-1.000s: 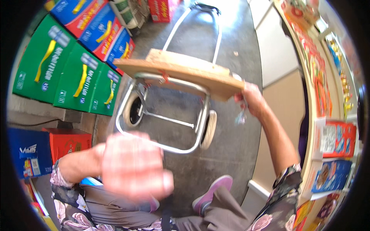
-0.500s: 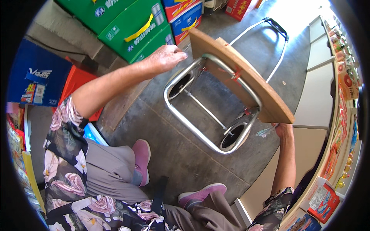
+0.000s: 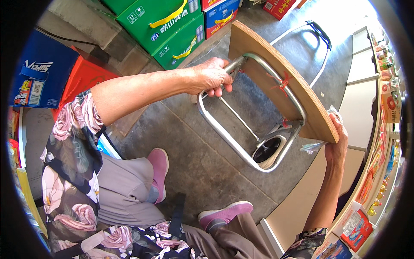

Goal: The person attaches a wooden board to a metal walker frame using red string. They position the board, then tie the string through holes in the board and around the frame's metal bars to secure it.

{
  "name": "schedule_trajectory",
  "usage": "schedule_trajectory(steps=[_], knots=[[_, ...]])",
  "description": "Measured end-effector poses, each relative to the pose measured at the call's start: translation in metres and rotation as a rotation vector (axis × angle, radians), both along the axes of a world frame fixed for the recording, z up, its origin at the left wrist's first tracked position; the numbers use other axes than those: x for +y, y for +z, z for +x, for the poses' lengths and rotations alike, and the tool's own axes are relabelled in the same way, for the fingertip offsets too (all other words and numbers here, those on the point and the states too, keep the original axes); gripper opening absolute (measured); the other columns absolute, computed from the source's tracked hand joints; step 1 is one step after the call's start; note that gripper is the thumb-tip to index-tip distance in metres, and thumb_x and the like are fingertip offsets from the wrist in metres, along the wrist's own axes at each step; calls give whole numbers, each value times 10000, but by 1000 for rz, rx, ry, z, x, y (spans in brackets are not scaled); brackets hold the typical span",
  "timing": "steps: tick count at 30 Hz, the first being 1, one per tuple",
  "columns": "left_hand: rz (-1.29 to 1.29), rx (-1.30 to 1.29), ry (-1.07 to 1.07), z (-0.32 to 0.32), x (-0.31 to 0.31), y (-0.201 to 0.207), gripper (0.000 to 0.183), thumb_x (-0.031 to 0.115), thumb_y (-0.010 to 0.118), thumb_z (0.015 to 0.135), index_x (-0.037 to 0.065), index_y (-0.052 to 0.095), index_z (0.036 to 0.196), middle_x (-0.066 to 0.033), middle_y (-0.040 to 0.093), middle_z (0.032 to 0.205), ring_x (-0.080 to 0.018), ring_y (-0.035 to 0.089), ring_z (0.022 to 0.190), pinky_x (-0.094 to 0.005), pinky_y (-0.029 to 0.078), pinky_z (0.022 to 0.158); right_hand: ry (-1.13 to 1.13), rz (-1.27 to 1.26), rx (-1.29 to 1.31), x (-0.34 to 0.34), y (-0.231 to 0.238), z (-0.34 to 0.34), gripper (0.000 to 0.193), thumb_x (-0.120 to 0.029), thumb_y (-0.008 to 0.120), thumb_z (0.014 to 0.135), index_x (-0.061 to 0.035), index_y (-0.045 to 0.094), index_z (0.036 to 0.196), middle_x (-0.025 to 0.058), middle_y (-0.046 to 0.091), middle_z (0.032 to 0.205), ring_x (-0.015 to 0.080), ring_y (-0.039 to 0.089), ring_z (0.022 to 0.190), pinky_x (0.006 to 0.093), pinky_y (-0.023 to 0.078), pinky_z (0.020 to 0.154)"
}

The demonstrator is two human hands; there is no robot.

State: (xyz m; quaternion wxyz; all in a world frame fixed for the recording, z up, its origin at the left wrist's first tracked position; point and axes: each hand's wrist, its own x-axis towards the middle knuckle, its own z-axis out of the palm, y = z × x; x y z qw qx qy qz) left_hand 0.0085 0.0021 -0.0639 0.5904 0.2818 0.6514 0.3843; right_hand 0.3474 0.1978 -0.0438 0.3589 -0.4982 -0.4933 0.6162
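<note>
A small hand cart lies tipped in front of me, with a wooden board (image 3: 242,41) tied by red string (image 3: 283,84) to its bent silver tube frame (image 3: 226,137). My left hand (image 3: 214,77) is wrapped round the frame's upper left tube and hides the wheel there. The other wheel (image 3: 267,151), black with a pale rim, shows at the lower right. At the board's right corner, my right hand (image 3: 337,136) grips the edge, with crumpled clear plastic (image 3: 312,147) beside its fingers. The cart's black-topped pull handle (image 3: 319,32) stretches away beyond the board.
Green cartons (image 3: 172,34) with yellow straps are stacked at the far left. A blue box (image 3: 47,82) and a red crate (image 3: 86,77) stand at left. Along the right runs a shelf of packaged goods (image 3: 358,222) above pale cabinet doors (image 3: 362,99). My pink shoes rest on the dark floor (image 3: 189,172).
My left hand has come down and right onto the frame and closed round it. My right hand has moved up the board's corner. The cart appears slightly farther right.
</note>
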Motion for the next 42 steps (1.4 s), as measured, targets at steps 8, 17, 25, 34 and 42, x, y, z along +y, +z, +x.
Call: schedule_trajectory(steps=[8, 17, 25, 34, 42], knots=[[-12, 5, 10, -1, 2, -2, 162, 72, 528, 856, 15, 487, 1002, -56, 627, 759, -34, 498, 423, -169, 346, 327, 287, 631, -547, -25, 36, -11, 266, -239, 527, 922, -7, 641, 982, 37, 632, 795, 136, 534, 693, 286, 435, 701], [-25, 41, 12, -1, 4, -1, 189, 64, 524, 842, -1, 485, 1015, -54, 616, 748, -39, 511, 440, -168, 366, 317, 417, 1031, -710, -33, 22, -22, 319, -270, 475, 958, 27, 550, 869, 143, 442, 686, 276, 452, 613, 359, 390, 588], [-53, 83, 23, 0, 6, 0, 285, 62, 537, 848, 5, 475, 1121, -62, 628, 792, -38, 517, 446, -168, 297, 325, 404, 1171, -634, -29, 16, -22, 292, -252, 499, 952, 20, 585, 887, 125, 468, 692, 240, 460, 609, 342, 401, 586], [-51, 136, -3, 0, 8, -1, 243, 48, 532, 844, -3, 483, 1076, -76, 627, 797, -35, 515, 440, -154, 295, 319, 410, 1102, -645, -24, 11, -21, 361, -315, 489, 957, 26, 587, 891, 111, 470, 692, 186, 463, 636, 328, 409, 609], [-31, 116, 21, -3, 7, -4, 166, 64, 531, 851, -20, 498, 990, -88, 632, 776, -51, 523, 449, -160, 338, 324, 423, 1067, -736, -17, 11, -17, 408, -339, 474, 959, 49, 597, 982, 136, 555, 797, 210, 512, 757, 323, 418, 750]])
